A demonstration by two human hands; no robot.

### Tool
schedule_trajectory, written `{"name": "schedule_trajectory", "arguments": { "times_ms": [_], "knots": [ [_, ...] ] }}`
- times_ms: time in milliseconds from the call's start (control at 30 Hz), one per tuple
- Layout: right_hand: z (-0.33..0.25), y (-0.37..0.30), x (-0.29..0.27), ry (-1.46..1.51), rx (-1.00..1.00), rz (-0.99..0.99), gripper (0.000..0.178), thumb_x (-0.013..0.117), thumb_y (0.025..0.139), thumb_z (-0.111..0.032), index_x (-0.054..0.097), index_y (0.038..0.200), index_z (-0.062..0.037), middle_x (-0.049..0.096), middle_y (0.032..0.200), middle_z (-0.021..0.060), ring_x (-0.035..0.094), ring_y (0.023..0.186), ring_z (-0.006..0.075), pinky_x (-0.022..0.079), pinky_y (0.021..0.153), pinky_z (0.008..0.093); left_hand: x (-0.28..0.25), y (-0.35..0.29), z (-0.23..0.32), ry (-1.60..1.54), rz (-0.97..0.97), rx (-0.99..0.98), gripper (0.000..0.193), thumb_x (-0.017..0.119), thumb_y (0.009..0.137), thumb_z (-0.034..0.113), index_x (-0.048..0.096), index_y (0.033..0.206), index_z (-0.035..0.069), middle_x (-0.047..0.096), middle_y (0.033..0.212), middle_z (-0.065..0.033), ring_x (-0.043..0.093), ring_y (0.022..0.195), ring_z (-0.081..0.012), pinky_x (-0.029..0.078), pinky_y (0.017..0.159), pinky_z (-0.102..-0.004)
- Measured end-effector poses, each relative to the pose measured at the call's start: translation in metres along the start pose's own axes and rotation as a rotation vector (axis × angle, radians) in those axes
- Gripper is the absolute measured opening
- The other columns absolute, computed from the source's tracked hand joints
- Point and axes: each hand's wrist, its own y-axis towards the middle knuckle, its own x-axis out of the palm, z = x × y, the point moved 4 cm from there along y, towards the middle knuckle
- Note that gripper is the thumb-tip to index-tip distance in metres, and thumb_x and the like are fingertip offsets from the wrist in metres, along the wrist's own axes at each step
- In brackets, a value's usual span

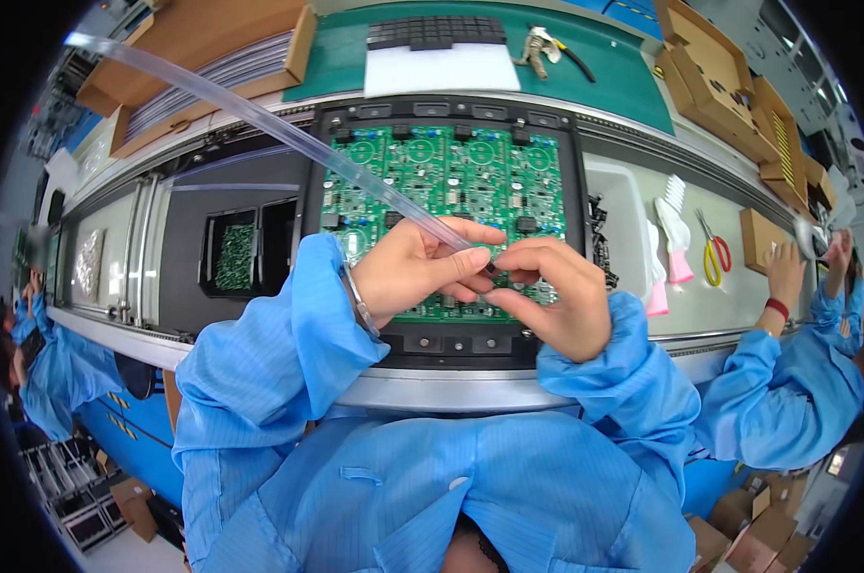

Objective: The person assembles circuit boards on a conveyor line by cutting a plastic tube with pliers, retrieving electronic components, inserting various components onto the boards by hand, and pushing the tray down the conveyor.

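Observation:
My left hand [408,272] is closed around the lower end of a long clear plastic tube [260,119], which slants up to the far left. Close against it, my right hand [561,291] pinches with thumb and fingertips at the tube's end. A small black component [492,270] shows between the fingertips of both hands; its exact kind is too small to tell. Beneath both hands lies a panel of green circuit boards [480,177] in a black frame [442,349]. Part of the panel's middle is hidden by my hands.
Left of the frame is a black bin of small green parts [234,256]. A white tray [615,196] with black parts beside it stands right, near pink-and-white brushes [675,234] and scissors [714,256]. Cardboard boxes [718,81] stand behind. A co-worker's hand [785,277] is at far right.

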Motion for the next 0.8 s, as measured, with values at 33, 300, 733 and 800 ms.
{"name": "schedule_trajectory", "arguments": {
  "times_ms": [33, 300, 733, 800],
  "knots": [
    [0.003, -0.003, -0.001, -0.036, -0.023, 0.025, 0.025, 0.072, 0.064, 0.007, 0.062, 0.086, 0.0010, 0.062, 0.091, 0.0099, 0.056, 0.069, 0.0152, 0.047, 0.062, 0.0238, 0.005, 0.001, -0.002, 0.025, 0.025, 0.008, 0.034, 0.058, 0.087, 0.011, 0.053, 0.118, -0.002, 0.062, 0.100, -0.0179, 0.065, 0.088, -0.0225, 0.055, 0.069, -0.0225],
    [0.010, -0.018, -0.006, -0.161, -0.205, 0.216, 0.019, 0.071, 0.064, 0.000, 0.062, 0.080, -0.0041, 0.063, 0.076, 0.0042, 0.057, 0.062, 0.0177, 0.047, 0.058, 0.0256, 0.023, -0.003, -0.006, 0.042, 0.097, 0.037, 0.033, 0.059, 0.086, 0.008, 0.054, 0.116, -0.006, 0.062, 0.104, -0.0180, 0.063, 0.088, -0.0198, 0.054, 0.073, -0.0239],
    [0.035, 0.011, -0.028, -0.229, -0.046, 0.099, 0.019, 0.073, 0.065, 0.002, 0.067, 0.083, -0.0018, 0.065, 0.076, 0.0059, 0.057, 0.063, 0.0150, 0.045, 0.057, 0.0234, -0.005, -0.026, -0.016, -0.326, 0.202, 0.005, 0.035, 0.055, 0.088, 0.012, 0.051, 0.117, -0.007, 0.061, 0.105, -0.0206, 0.063, 0.092, -0.0235, 0.053, 0.078, -0.0274],
    [0.055, 0.034, -0.047, -0.234, 0.106, 0.141, 0.014, 0.071, 0.069, 0.000, 0.066, 0.082, -0.0003, 0.064, 0.074, 0.0047, 0.054, 0.061, 0.0127, 0.043, 0.056, 0.0226, -0.015, -0.030, -0.016, -0.315, 0.205, 0.038, 0.035, 0.051, 0.090, 0.012, 0.049, 0.119, -0.007, 0.061, 0.106, -0.0210, 0.064, 0.092, -0.0239, 0.052, 0.077, -0.0270]
  ]
}}
